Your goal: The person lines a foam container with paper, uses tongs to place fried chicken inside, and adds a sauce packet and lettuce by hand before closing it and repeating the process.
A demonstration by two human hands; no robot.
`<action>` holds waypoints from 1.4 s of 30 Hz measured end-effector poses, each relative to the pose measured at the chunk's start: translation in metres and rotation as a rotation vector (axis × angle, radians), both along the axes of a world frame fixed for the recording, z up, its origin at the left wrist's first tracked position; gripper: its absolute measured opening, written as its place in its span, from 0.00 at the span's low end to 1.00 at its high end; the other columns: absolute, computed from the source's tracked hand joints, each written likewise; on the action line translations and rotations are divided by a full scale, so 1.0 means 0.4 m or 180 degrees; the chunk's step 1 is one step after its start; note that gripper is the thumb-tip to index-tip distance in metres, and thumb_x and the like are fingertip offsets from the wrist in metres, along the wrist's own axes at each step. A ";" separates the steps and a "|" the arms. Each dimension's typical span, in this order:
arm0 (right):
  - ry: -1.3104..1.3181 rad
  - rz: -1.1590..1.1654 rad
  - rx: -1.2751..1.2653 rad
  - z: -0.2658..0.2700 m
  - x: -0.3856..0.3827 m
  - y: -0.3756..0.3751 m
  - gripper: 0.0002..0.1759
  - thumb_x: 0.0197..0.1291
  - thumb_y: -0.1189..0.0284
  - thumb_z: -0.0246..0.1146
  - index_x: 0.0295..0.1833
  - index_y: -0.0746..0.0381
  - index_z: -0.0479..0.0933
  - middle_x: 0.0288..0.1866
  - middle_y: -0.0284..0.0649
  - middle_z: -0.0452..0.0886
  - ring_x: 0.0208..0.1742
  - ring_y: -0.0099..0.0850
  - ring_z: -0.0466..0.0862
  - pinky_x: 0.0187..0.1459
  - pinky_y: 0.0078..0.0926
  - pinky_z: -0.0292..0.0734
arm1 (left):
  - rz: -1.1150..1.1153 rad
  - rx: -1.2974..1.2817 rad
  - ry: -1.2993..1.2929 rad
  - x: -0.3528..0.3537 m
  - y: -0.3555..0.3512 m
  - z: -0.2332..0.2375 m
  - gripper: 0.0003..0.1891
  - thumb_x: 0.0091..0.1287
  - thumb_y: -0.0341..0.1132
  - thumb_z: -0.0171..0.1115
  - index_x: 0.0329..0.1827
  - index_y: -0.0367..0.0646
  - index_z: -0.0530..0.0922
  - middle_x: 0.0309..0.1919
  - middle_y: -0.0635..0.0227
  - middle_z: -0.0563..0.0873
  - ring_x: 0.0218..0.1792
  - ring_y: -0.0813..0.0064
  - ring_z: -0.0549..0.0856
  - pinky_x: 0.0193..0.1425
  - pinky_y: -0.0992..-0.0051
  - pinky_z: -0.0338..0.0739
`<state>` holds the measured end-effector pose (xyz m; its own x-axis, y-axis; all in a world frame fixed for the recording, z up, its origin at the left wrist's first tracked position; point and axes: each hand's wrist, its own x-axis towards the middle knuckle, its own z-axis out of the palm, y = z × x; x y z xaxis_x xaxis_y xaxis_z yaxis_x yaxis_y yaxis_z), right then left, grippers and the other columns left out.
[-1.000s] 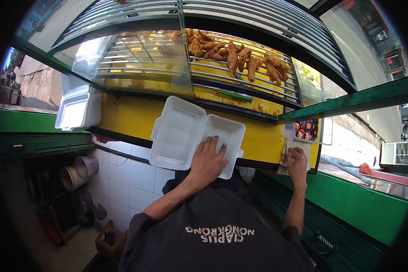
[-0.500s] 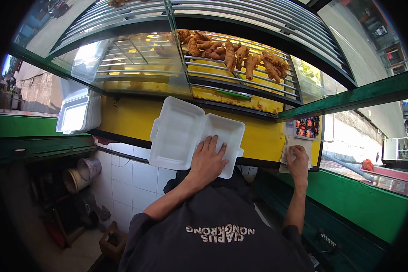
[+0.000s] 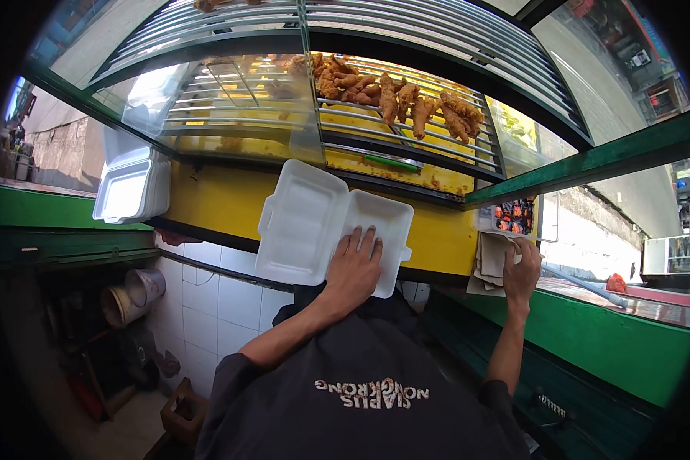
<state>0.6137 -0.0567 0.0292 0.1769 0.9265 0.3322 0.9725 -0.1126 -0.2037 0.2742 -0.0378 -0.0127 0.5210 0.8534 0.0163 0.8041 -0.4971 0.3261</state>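
An opened white foam box (image 3: 303, 222) lies on the yellow counter (image 3: 215, 201), partly over its front edge. My left hand (image 3: 355, 263) rests in the box's right half, its fingers apart and holding nothing. At the right end of the counter my right hand (image 3: 521, 268) has its fingers bent around the upper edge of a sheet from a stack of pale paper (image 3: 491, 257). The sheet is lifted and curls at the top. Just beyond the paper sits a clear tray of red and black packets (image 3: 514, 215).
Stacked foam boxes (image 3: 130, 188) stand at the counter's left end. Ahead, a glass and metal case holds fried chicken pieces (image 3: 422, 107) on a rack. A green ledge (image 3: 606, 337) runs along the right. Buckets (image 3: 130, 299) are low on the left.
My right hand has moved slightly up and to the right, lifting the edge of the paper. My left hand stays in the box with its fingers shifted a little.
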 end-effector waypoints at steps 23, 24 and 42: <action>0.1116 0.2984 -0.0274 0.166 -0.481 -0.040 0.20 0.53 0.66 0.72 0.52 0.58 0.83 0.56 0.38 0.80 0.55 0.38 0.77 0.52 0.36 0.72 | 0.1326 -0.2535 -0.4119 -0.070 0.005 0.176 0.20 0.70 0.37 0.62 0.59 0.33 0.72 0.49 0.61 0.83 0.48 0.77 0.82 0.52 0.73 0.78; 0.1125 0.3028 -0.0265 0.161 -0.484 -0.034 0.20 0.53 0.66 0.72 0.52 0.58 0.83 0.56 0.38 0.80 0.55 0.38 0.77 0.52 0.36 0.72 | 0.1688 -0.2305 -0.4336 -0.078 0.011 0.169 0.18 0.70 0.35 0.61 0.58 0.33 0.73 0.47 0.63 0.84 0.46 0.78 0.82 0.50 0.75 0.78; 0.1505 0.0799 -0.0451 -0.014 -0.466 0.023 0.09 0.58 0.76 0.64 0.45 0.63 0.83 0.32 0.42 0.81 0.34 0.39 0.78 0.41 0.35 0.73 | 0.1593 -0.1260 -0.2114 -0.098 0.049 0.045 0.21 0.63 0.32 0.67 0.59 0.40 0.75 0.31 0.58 0.86 0.24 0.70 0.84 0.30 0.72 0.77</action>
<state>0.4272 -0.0474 0.0235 0.0444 0.9893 0.1391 0.7792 0.0529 -0.6245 0.2351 -0.0181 0.0051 0.0777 0.9838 -0.1614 0.4822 0.1046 0.8698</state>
